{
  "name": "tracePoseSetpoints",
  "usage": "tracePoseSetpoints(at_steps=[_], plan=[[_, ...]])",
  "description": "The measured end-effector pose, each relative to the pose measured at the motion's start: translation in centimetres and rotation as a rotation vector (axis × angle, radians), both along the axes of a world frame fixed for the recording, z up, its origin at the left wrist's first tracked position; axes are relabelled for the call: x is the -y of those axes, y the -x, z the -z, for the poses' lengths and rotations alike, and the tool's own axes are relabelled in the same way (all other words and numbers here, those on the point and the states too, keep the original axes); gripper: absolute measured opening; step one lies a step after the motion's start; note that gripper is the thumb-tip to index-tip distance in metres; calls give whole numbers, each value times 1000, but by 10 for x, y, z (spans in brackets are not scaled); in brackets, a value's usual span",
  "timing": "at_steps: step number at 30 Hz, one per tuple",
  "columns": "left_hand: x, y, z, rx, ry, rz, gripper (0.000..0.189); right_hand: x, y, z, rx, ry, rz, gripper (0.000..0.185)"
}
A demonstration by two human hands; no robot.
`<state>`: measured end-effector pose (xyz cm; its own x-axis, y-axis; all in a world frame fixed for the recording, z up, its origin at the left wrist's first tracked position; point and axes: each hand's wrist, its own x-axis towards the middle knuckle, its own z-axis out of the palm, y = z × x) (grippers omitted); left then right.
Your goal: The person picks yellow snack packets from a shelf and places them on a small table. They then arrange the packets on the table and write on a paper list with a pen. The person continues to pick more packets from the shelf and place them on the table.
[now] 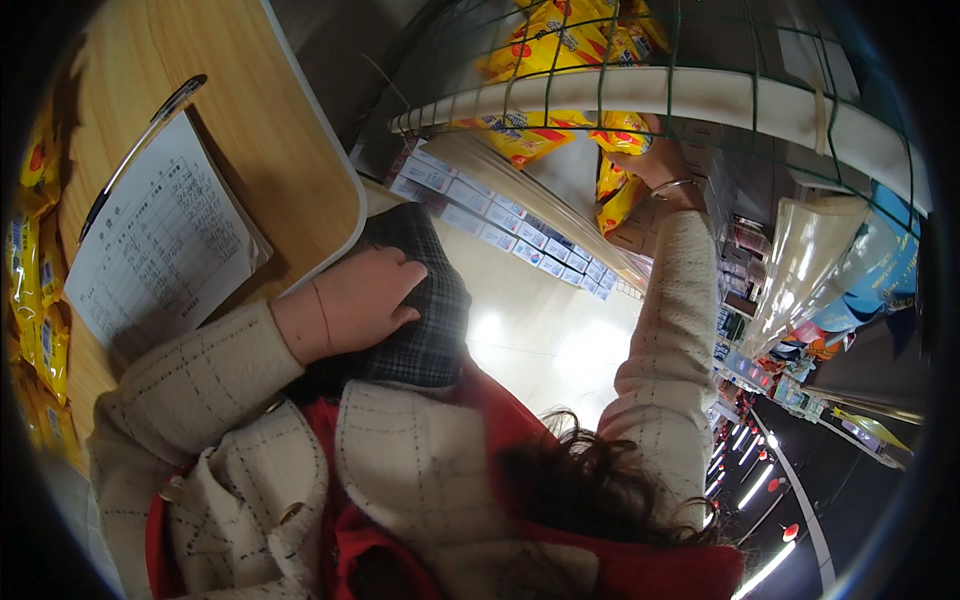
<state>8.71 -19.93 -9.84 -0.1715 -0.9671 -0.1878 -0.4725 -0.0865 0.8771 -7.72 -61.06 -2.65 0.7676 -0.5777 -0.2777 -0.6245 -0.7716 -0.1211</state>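
My left hand [358, 301] rests on the dark plaid cloth [420, 300] over my lap, its fingers curled with nothing visible in them. Out to the right, my right hand [660, 166] grips a yellow snack packet [624, 133] at a wire-fronted shelf. Part of that hand is hidden behind the green wire. More yellow packets lie around it: one [525, 139] left of the hand, others [619, 199] below it, and a pile [559, 41] above the white shelf edge [712, 84].
On the wooden table [277, 150] at left lie handwritten sheets [165, 240] and a black pen [139, 157]. Yellow packets [37, 300] line the table's far-left side. Small boxes [495, 214] stand in rows below the shelf. A clear plastic sleeve [802, 262] hangs at right.
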Motion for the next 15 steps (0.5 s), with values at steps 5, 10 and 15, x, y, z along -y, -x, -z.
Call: tracePoseSetpoints(at_steps=[5, 10, 15], plan=[[1, 1, -3, -7, -34, 4, 44, 24, 3, -10, 186, -557, 252, 87], [2, 3, -6, 18, -54, 20, 44, 82, -38, 8, 320, -23, 91, 91], [2, 2, -9, 18, -53, 20, 44, 93, -58, 73, 381, 335, 99, 95]])
